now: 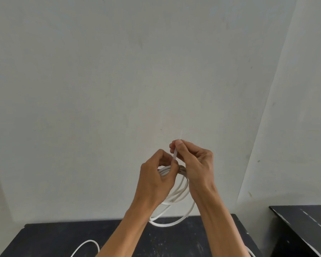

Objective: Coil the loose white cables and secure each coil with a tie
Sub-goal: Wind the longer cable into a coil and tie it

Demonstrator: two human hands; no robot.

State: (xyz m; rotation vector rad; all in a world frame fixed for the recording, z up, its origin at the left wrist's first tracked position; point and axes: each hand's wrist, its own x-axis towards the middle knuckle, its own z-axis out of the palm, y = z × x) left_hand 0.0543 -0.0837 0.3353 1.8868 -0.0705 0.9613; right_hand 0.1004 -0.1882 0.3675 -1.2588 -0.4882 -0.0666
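White cable (181, 191) is held coiled above the tabletop (44, 238), its top bunch gripped by the left hand (154, 179). The tie (175, 154) is pinched by the right hand (195, 162), its long axis upright, rising from the bunch between both hands.

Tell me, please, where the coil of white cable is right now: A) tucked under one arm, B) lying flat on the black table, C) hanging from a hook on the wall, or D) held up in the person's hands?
D: the left hand grips the top of the coil of white cable, raised in front of the wall, while the right hand pinches a white tie just above it.
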